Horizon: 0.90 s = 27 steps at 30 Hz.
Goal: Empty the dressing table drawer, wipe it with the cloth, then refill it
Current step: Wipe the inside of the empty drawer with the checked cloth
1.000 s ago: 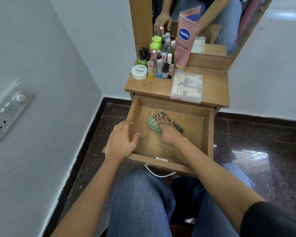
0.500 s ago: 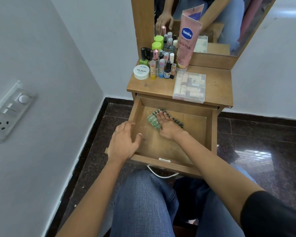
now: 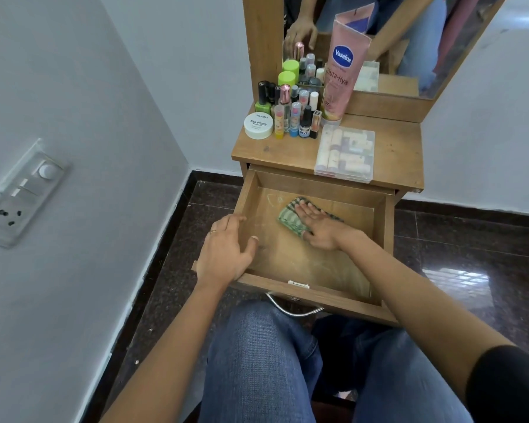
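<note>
The wooden drawer (image 3: 345, 296) of the dressing table stands pulled out, holding only a folded green checked cloth (image 3: 290, 219) on its floor. My right hand (image 3: 321, 225) presses flat on the cloth with straight fingers, near the drawer's back middle. My left hand (image 3: 226, 250) rests on the drawer's left wall, fingers outside and thumb inside. On the tabletop (image 3: 400, 148) stand several nail polish bottles (image 3: 293, 114), a white nail polish remover tub (image 3: 258, 126), a pink Vaseline tube (image 3: 342, 71) and a clear plastic box of lip balms (image 3: 345, 153).
A mirror (image 3: 409, 41) rises behind the tabletop. A white wall with a switch and socket plate (image 3: 19, 193) runs along the left. Dark polished floor tiles (image 3: 471, 254) lie to the right. My jeans-clad knees (image 3: 266, 361) sit just under the drawer's metal handle (image 3: 293, 309).
My right hand has slid the cloth a little across the drawer floor. The left hand stays on the left wall.
</note>
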### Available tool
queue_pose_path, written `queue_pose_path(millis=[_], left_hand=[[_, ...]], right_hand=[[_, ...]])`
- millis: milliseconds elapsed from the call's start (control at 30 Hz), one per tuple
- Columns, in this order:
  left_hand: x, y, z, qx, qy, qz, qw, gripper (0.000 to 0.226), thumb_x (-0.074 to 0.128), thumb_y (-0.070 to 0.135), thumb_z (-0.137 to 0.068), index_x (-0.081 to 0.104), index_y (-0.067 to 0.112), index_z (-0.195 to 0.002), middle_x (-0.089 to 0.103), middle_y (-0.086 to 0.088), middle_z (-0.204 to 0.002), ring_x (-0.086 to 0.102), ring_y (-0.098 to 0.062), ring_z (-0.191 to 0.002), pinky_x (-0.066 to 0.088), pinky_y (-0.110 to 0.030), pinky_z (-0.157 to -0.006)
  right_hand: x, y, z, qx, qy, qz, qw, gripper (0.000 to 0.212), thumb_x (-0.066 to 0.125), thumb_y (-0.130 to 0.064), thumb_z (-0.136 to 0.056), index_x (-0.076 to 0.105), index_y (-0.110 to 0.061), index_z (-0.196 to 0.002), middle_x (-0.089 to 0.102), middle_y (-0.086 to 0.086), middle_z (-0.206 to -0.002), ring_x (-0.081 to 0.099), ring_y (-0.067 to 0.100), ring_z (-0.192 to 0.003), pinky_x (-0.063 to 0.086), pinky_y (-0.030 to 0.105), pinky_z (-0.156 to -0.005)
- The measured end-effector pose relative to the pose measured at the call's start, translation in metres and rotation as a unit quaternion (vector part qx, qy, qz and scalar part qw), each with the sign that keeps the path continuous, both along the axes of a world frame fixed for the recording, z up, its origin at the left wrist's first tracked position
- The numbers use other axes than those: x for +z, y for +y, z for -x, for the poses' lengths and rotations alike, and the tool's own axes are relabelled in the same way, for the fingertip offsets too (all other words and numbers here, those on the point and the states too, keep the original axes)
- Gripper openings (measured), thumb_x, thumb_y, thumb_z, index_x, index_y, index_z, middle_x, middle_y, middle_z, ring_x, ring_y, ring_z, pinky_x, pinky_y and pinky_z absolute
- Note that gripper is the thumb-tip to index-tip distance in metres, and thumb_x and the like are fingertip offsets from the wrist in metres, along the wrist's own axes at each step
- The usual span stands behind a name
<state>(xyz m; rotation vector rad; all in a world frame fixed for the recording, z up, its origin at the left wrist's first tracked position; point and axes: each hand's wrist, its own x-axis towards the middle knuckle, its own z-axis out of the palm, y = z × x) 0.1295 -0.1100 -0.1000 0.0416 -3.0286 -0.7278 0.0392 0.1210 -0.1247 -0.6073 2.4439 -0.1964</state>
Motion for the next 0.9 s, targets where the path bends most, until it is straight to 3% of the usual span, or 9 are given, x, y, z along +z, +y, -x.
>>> queue_pose_path(millis=[267,467,600,900], left_hand=[[0.001,0.001,0.001,0.009,0.001,-0.018,1.0,0.044,0.053,0.038,-0.088,0.049,0.019,-0.128,0.052,0.003,-0.132,0.045,-0.017,-0.121,0.041,-0.038,-0.097],[0.002,0.0,-0.001,0.005,0.007,-0.025,1.0,0.044,0.053,0.035,-0.089,0.049,0.018,-0.129,0.053,0.001,-0.132,0.046,-0.018,-0.122,0.039,-0.036,-0.098],[0.002,0.001,-0.002,0.006,0.003,-0.023,1.0,0.045,0.052,0.038,-0.09,0.048,0.018,-0.13,0.052,0.002,-0.133,0.045,-0.018,-0.124,0.04,-0.037,-0.099],[0.002,0.002,0.0,0.011,0.004,-0.015,1.0,0.045,0.052,0.04,-0.089,0.048,0.019,-0.128,0.053,0.003,-0.13,0.045,-0.017,-0.121,0.041,-0.037,-0.097]], right_hand=[[-0.001,-0.06,-0.001,0.029,0.015,0.014,0.999,0.07,0.035,-0.024,-0.1,-0.013,-0.014,-0.15,-0.02,0.006,-0.157,-0.017,0.019,-0.145,-0.01,0.031,-0.115],[-0.01,-0.016,-0.028,0.104,0.0,0.058,0.993,0.068,0.035,-0.025,-0.101,-0.01,-0.018,-0.151,-0.017,0.001,-0.157,-0.015,0.014,-0.145,-0.008,0.031,-0.117],[-0.007,-0.006,-0.009,0.07,0.005,0.044,0.997,0.064,0.031,-0.021,-0.102,-0.009,-0.016,-0.151,-0.016,0.003,-0.158,-0.013,0.015,-0.146,-0.005,0.031,-0.118],[0.0,-0.066,0.024,0.008,0.02,0.034,0.999,0.069,0.034,-0.011,-0.099,-0.013,-0.014,-0.15,-0.018,0.005,-0.158,-0.016,0.018,-0.146,-0.007,0.034,-0.119]])
